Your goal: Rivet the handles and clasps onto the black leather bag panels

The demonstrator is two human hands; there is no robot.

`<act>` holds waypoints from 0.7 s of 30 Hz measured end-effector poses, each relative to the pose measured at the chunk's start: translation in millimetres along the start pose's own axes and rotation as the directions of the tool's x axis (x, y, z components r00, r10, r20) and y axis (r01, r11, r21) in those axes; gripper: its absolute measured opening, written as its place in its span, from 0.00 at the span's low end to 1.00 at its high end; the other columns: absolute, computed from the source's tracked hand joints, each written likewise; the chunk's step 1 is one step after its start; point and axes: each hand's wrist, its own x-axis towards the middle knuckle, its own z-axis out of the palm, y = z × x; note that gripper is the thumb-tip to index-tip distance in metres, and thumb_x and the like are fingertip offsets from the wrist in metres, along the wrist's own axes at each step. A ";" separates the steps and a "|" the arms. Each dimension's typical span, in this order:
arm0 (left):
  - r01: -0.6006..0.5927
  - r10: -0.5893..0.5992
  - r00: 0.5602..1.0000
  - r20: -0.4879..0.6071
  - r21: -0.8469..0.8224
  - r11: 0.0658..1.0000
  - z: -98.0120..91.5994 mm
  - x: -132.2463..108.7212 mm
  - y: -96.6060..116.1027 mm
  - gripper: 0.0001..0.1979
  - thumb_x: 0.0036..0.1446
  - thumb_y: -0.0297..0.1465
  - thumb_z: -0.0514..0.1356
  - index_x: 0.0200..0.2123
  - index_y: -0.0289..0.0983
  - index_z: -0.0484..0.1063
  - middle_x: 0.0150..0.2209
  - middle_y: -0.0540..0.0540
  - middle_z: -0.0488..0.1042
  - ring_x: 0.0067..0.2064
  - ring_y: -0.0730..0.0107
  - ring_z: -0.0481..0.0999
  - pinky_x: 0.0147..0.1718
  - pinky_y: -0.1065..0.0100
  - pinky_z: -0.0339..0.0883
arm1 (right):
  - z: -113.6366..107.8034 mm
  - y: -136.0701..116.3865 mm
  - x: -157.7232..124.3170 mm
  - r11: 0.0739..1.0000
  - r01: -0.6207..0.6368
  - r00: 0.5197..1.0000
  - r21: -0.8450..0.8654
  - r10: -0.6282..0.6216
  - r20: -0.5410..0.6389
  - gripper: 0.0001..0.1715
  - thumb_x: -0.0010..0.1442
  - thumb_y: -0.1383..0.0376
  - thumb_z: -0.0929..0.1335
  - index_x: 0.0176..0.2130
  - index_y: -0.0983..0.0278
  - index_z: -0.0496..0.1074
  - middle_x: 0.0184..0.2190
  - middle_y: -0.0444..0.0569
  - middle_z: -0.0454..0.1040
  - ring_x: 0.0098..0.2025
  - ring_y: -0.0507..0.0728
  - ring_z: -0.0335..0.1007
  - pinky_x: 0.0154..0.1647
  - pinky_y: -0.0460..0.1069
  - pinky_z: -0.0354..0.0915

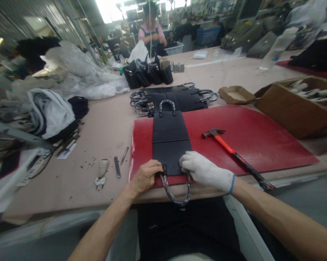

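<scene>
A flat black bag panel (171, 143) lies on the red mat (250, 125), with a plastic-wrapped handle (167, 105) at its far end and another wrapped handle (176, 201) at its near end, hanging over the table edge. My bare left hand (147, 176) pinches the near left corner, beside the handle's base. On the opposite corner, my right hand (202, 168), in a white knitted glove, has its fingers closed by the handle's other base. A claw hammer (231, 154) with a red and black grip rests on the mat to the right.
Left of the mat lie a metal punch (124, 155), a flat metal strip (117, 167) and a taped tool (102, 172). More black panels (174, 98) and several black bags (148, 74) sit beyond. A cardboard box (296, 105) stands right. Across the table is a person (152, 34).
</scene>
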 end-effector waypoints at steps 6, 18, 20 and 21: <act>-0.071 0.070 0.997 0.011 0.101 0.992 4.0 -5.8 1.7 0.20 0.61 0.14 0.50 0.43 0.35 0.79 0.46 0.39 0.80 0.51 0.64 0.80 0.51 0.61 0.80 | 28.3 7.5 -32.4 0.908 0.153 0.929 0.390 0.003 -0.369 0.22 0.54 0.79 0.61 0.38 0.62 0.77 0.46 0.49 0.78 0.52 0.56 0.73 0.72 0.67 0.49; -0.017 0.031 0.998 -0.063 0.207 0.978 24.3 -11.9 15.8 0.17 0.64 0.16 0.51 0.45 0.35 0.76 0.51 0.38 0.79 0.59 0.58 0.78 0.59 0.55 0.78 | 36.3 -15.2 -38.2 0.938 -0.069 0.901 0.339 0.204 -0.382 0.24 0.62 0.72 0.65 0.57 0.63 0.73 0.58 0.54 0.73 0.67 0.65 0.61 0.74 0.70 0.46; 0.005 0.013 0.996 -0.085 0.207 0.978 26.9 -11.2 18.8 0.16 0.63 0.15 0.52 0.44 0.34 0.76 0.50 0.38 0.79 0.58 0.57 0.78 0.58 0.55 0.79 | 38.8 -15.3 -38.3 0.940 -0.063 0.908 0.336 0.193 -0.371 0.23 0.64 0.72 0.64 0.57 0.64 0.73 0.59 0.55 0.73 0.67 0.65 0.60 0.73 0.69 0.48; 0.011 0.009 0.995 -0.095 0.207 0.978 28.0 -10.5 20.4 0.15 0.63 0.15 0.52 0.44 0.34 0.76 0.50 0.37 0.79 0.58 0.57 0.79 0.57 0.55 0.79 | 38.9 -14.7 -38.7 0.940 -0.053 0.910 0.337 0.184 -0.372 0.22 0.65 0.72 0.64 0.57 0.64 0.74 0.59 0.55 0.73 0.67 0.65 0.60 0.73 0.69 0.49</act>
